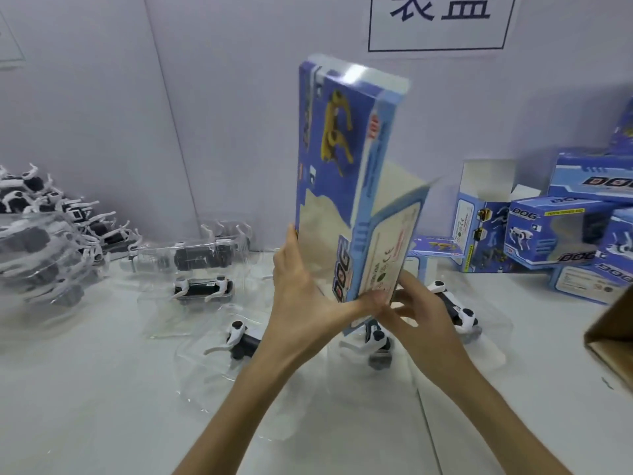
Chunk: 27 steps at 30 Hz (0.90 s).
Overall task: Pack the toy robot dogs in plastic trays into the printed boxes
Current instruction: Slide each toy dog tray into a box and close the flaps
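Two bare arms reach up from the bottom of the view. The left hand (301, 296) holds the low end of a flat blue printed box (346, 186). Its fingers (292, 241) lie straight up the box's left edge, and its thumb hooks under the bottom. The right hand (421, 313) is at the bottom corner, where its fingers (407, 286) are bent and pinch the box's edge. The box stands tall in the air above the bench (102, 389), partly opened.

Under the hands, toy dogs in clear trays (205, 289) lie on the bench. A pile of toy dogs (41, 234) sits far left. Built blue boxes (555, 234) are stacked on the right, near a brown carton (613, 337).
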Each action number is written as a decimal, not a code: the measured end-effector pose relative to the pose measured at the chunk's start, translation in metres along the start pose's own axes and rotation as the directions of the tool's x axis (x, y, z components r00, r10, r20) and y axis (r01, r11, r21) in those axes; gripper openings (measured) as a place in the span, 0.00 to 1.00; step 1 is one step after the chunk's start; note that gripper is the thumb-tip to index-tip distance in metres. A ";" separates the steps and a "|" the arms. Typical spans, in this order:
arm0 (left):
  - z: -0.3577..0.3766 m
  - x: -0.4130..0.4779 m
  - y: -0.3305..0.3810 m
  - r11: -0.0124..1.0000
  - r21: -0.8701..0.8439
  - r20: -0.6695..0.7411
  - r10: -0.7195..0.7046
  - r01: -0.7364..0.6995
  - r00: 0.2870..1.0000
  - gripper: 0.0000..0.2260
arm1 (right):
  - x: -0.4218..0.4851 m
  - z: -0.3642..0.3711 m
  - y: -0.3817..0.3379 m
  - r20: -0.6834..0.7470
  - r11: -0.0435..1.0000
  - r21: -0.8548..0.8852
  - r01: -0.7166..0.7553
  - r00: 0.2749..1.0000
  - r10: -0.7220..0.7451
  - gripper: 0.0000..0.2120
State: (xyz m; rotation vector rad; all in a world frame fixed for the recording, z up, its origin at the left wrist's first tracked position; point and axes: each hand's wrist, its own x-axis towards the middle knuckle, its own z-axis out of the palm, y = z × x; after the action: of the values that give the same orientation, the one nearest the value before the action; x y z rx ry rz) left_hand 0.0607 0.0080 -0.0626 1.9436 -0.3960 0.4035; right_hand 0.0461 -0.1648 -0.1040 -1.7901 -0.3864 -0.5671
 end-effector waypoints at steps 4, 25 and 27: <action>-0.017 0.001 -0.009 0.987 -0.152 -0.074 -0.060 0.049 0.995 0.53 | -0.003 -0.014 0.002 0.291 0.936 -0.350 0.044 0.955 0.064 0.34; -0.050 0.062 -0.048 0.986 0.163 0.084 0.002 -0.016 0.996 0.54 | -0.018 0.006 -0.007 0.147 0.544 -0.838 -0.044 0.941 0.303 0.32; -0.048 0.073 -0.046 0.988 0.152 0.084 -0.011 -0.002 0.996 0.55 | -0.023 0.017 -0.004 0.134 0.520 -0.850 -0.080 0.923 0.361 0.31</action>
State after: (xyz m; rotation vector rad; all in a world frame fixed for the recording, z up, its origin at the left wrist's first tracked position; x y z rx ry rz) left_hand 0.1412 0.0634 -0.0491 2.1155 -0.4266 0.3579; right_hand 0.0280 -0.1470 -0.1168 -2.8480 -0.0416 -0.2849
